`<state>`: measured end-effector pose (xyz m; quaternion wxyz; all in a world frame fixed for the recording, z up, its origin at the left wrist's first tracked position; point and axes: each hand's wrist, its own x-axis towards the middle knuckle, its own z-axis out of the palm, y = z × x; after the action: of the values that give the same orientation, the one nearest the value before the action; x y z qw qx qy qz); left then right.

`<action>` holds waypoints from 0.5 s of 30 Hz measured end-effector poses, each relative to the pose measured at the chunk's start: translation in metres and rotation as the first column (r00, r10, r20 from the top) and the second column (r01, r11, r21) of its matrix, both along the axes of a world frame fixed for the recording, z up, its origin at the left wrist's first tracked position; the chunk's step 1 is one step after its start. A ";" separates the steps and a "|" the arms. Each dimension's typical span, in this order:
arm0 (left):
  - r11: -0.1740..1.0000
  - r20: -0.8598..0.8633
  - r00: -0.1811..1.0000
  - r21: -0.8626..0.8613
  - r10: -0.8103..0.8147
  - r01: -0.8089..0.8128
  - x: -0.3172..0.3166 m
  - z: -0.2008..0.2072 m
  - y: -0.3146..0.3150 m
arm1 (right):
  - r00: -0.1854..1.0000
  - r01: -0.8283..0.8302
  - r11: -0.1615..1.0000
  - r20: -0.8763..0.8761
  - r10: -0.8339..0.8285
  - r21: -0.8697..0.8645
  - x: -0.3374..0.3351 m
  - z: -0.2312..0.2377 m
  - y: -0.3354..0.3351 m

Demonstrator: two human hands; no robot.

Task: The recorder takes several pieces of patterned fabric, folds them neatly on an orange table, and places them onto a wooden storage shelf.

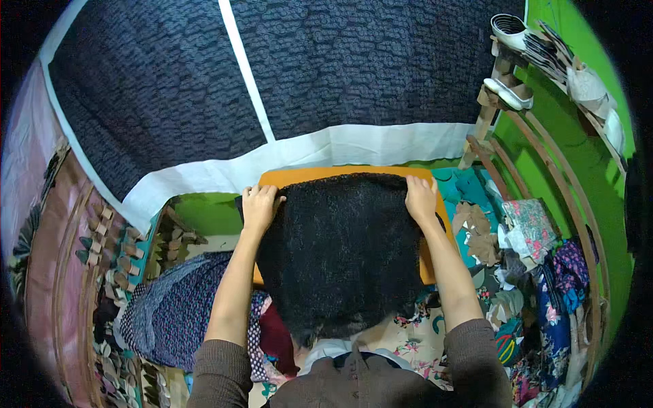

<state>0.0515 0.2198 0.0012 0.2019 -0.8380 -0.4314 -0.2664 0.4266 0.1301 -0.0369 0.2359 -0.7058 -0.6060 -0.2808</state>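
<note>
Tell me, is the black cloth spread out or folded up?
Spread out. The black cloth lies flat over the orange board, with the left hand and right hand holding its top corners apart.

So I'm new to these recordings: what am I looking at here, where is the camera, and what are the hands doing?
There is no machine here: a person works with two bare hands. The single picture comes from a wide fisheye camera worn on the person's head, looking down, so straight edges bend near the rim and the forearms in brown sleeves enter from the bottom. The left hand and the right hand each have a grip on an upper corner of a black lacy fabric, which lies spread over an orange board and hangs toward the person. Behind it is a large dark patterned cloth with white bands. Around lie many colourful printed fabrics; on the right stands a wooden rack holding shoes before a green wall.
</note>
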 end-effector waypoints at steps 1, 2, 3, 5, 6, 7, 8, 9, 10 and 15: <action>0.999 -0.033 0.999 -0.043 0.029 -0.031 0.001 -0.001 0.016 | 0.999 0.009 0.998 0.043 -0.006 -0.062 0.001 0.000 0.014; 1.000 -0.012 1.000 -0.014 0.025 -0.025 0.005 -0.008 0.032 | 0.997 0.006 0.997 0.080 0.000 -0.074 0.008 -0.003 0.031; 0.998 -0.016 0.999 -0.042 0.046 -0.046 0.013 -0.013 0.048 | 0.996 0.012 0.998 0.089 -0.006 -0.068 0.018 -0.001 0.047; 0.997 -0.009 0.999 -0.060 0.044 -0.044 0.024 -0.023 0.081 | 0.974 -0.033 0.996 0.219 0.052 -0.087 0.029 0.004 0.076; 0.995 0.012 0.997 -0.061 0.077 -0.076 0.030 -0.029 0.095 | 0.963 -0.028 0.997 0.265 0.047 -0.073 0.029 0.007 0.090; 0.971 -0.009 0.988 -0.180 0.157 -0.156 0.035 -0.037 0.107 | 0.976 0.024 0.976 0.214 0.024 -0.217 0.029 0.008 0.103; 0.965 -0.043 0.967 -0.064 0.250 -0.253 0.034 -0.054 0.122 | 0.972 0.021 0.993 0.235 0.006 -0.114 0.023 0.006 0.118; 0.945 -0.066 0.942 0.041 0.328 -0.326 0.045 -0.064 0.129 | 0.966 0.032 0.999 0.256 -0.025 -0.024 0.022 -0.001 0.125; 0.914 0.033 0.940 -0.248 0.339 -0.320 0.059 -0.077 0.132 | 0.986 0.088 0.993 0.146 -0.074 -0.085 0.017 -0.013 0.128; 0.879 0.063 0.995 -0.467 -0.073 0.094 0.132 -0.133 0.078 | 0.958 0.036 0.950 -0.259 -0.121 -0.310 -0.036 -0.105 0.101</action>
<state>0.1831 0.2982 -0.1316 -0.0278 -0.8737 -0.4509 -0.1806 0.3908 0.2310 -0.1416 0.1956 -0.7893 -0.5745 -0.0934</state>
